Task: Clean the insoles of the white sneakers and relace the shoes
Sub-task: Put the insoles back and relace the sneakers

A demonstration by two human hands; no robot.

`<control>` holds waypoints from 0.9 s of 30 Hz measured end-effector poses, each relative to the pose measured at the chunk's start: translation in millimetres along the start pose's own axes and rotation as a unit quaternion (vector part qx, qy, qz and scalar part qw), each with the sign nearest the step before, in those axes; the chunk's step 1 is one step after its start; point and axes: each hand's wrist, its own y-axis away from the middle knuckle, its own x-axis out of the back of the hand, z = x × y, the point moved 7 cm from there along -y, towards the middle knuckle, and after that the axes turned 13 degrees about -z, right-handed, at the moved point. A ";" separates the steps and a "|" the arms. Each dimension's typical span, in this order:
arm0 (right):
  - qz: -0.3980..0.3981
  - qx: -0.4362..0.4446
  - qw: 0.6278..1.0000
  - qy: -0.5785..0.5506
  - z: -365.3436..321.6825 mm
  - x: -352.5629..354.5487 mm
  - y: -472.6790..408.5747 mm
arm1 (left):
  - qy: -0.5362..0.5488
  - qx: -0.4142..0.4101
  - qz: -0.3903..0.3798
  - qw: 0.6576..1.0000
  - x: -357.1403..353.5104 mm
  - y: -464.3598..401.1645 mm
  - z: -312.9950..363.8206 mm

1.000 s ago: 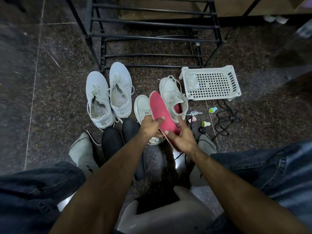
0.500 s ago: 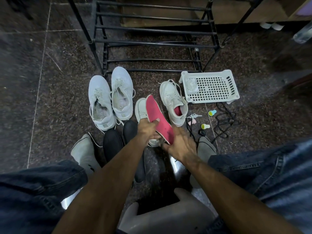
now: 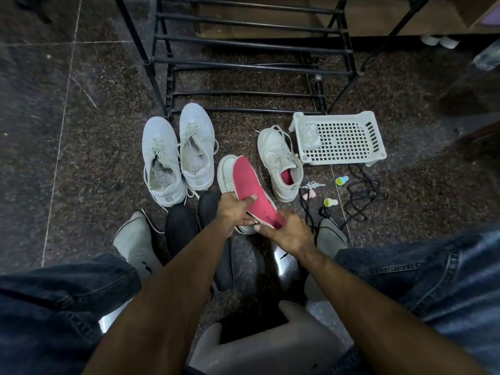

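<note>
Insole: the red insole is out of its shoe and held in both hands, toe end pointing far, heel end near, just above the white sneaker it seems to belong to.
Left hand: the left hand grips the insole's left edge, thumb laid across the red top, fingers curled beneath.
Right hand: the right hand holds the heel end, fingers wrapped under it; how tightly I cannot tell.
What has changed: a second ago the insole stood steeper and higher; now it has dropped lower and flatter, nearer the shoe, and the right hand has slid to the heel.
Meaning: to my eye it is either being turned over for cleaning or lined up to go back in.
Other sneaker: the second white sneaker, just right, keeps its red insole inside and its laces loose.
Nearby: a white basket to the far right, a pale pair to the left.
</note>
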 end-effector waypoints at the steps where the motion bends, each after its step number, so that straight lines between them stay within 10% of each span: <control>1: -0.006 -0.003 1.000 -0.003 -0.8 0.1 0.0 | 0.001 0.000 -0.002 1.000 0.3 -0.2 -1.4; 17: -0.006 0.000 0.999 0.051 -6.0 -1.6 -2.1 | 0.010 0.032 -0.047 0.998 -7.1 2.6 -19.4; 21: 0.013 -0.033 0.995 0.091 6.5 4.9 -0.8 | 0.033 -0.009 0.047 0.998 15.1 -2.2 -13.6; 24: 0.018 -0.042 0.992 0.121 12.4 11.8 1.2 | -0.286 -0.055 0.157 0.944 35.7 0.9 7.0; 27: 0.017 -0.046 0.990 0.136 11.9 16.1 3.6 | -0.531 -0.106 0.090 0.836 19.9 -7.0 14.4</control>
